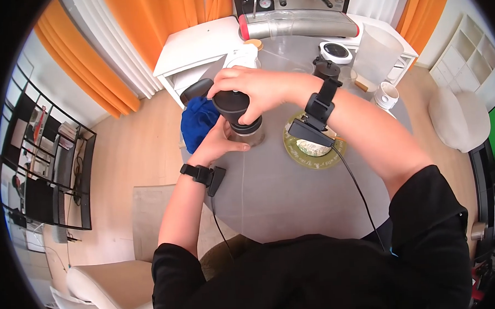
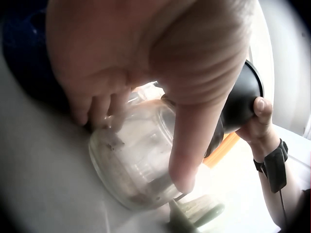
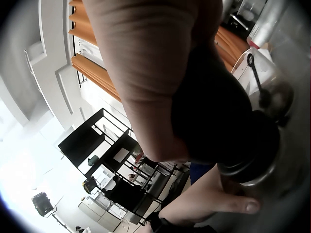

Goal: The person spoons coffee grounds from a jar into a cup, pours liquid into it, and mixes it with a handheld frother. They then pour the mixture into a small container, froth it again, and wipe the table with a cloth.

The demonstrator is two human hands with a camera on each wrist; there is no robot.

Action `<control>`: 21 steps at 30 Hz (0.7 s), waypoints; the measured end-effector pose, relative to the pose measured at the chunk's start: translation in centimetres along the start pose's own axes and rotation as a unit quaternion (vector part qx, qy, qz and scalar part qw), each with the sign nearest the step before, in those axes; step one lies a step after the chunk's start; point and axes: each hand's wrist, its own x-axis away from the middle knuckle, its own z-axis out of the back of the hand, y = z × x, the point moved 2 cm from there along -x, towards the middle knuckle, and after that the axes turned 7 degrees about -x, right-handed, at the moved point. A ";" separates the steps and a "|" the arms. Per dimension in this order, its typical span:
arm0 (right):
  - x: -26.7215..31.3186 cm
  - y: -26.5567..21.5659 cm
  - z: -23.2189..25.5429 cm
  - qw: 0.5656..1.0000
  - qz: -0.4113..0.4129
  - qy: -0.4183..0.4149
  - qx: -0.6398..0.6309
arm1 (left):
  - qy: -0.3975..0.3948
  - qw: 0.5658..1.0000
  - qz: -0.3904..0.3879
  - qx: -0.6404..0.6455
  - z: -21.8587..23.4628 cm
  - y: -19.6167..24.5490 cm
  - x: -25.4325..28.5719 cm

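A coffee grinder stands on the grey table, with a clear glass jar (image 2: 136, 160) below and a flared black top (image 1: 232, 106). My right hand (image 1: 258, 90) grips the black top from above, thumb on the near side and fingers over the far side. Lower down, my left hand (image 1: 216, 142) holds the glass jar, its thumb along the near side and its fingers around the other side. The left wrist view shows the jar nearly see-through, with the black top (image 2: 243, 97) tilted in view beyond the thumb. In the right wrist view, the black top (image 3: 214, 107) fills the middle.
A blue cloth (image 1: 197, 123) lies left of the hands. To the right sits a green plate (image 1: 297, 155) with a pale item on it. Farther back are a black-lidded vessel (image 1: 328, 69), a white scale (image 1: 336, 52), a clear pitcher (image 1: 376, 55), a white mug (image 1: 386, 95) and an espresso machine (image 1: 300, 28).
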 end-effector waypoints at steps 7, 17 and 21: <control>0.3 -0.7 0.0 0.999 -0.006 0.004 0.052 | 0.025 0.997 0.006 -0.071 -0.1 -0.4 0.5; 14.0 -9.2 1.3 0.960 0.033 0.272 0.051 | 0.137 0.934 0.018 -0.329 0.1 -1.5 2.4; 28.2 -10.1 0.3 0.932 -0.126 0.340 -0.005 | 0.204 0.899 0.065 -0.381 -2.0 1.7 7.8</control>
